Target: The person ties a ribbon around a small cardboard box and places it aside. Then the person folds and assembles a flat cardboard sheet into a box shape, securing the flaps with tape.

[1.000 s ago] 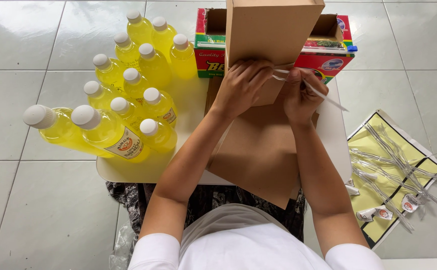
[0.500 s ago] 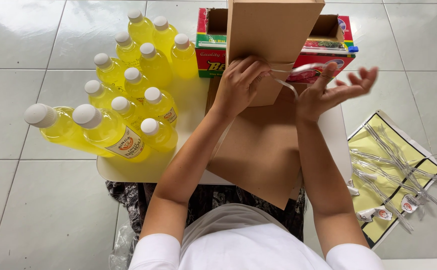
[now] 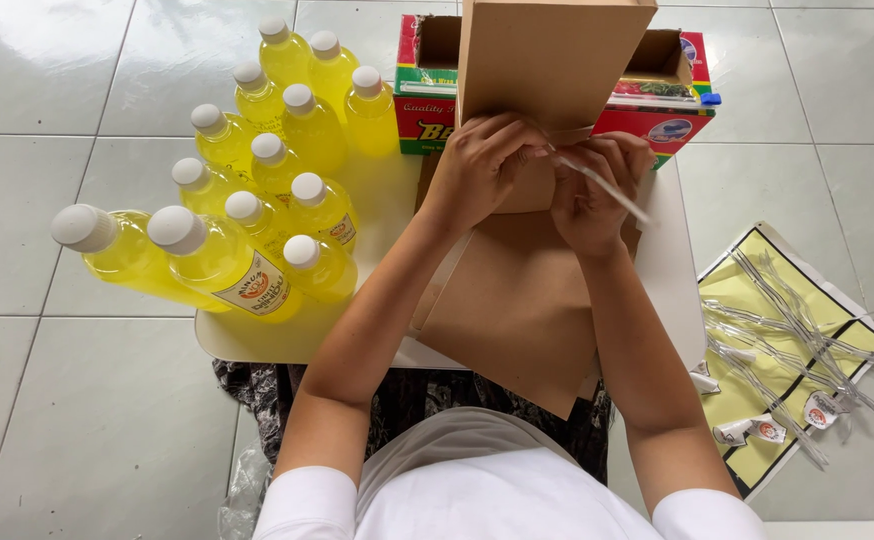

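In the head view, a brown cardboard piece (image 3: 547,60) is held upright at the far middle of the white bench (image 3: 672,260), with more brown cardboard (image 3: 517,300) lying flat on the bench in front of it. The left hand (image 3: 482,170) is laid against the lower edge of the upright piece, its grip pressed together on the cardboard fold. The right hand (image 3: 592,190) is just beside it, touching the same edge, its grip pinched on a thin clear straw-like strip (image 3: 607,188) that slants out to the right.

Behind the upright piece, a red, green and yellow carton (image 3: 427,110) with an open top is seen at the far edge. On the left of the bench, a cluster of yellow bottles (image 3: 287,170) with white caps is stood, two larger ones lying nearest the left edge. On the tiled floor (image 3: 77,90) to the right, a yellow sheet (image 3: 757,400) is spread, with clear plastic utensils (image 3: 787,320) and small sachets (image 3: 767,430) on it.
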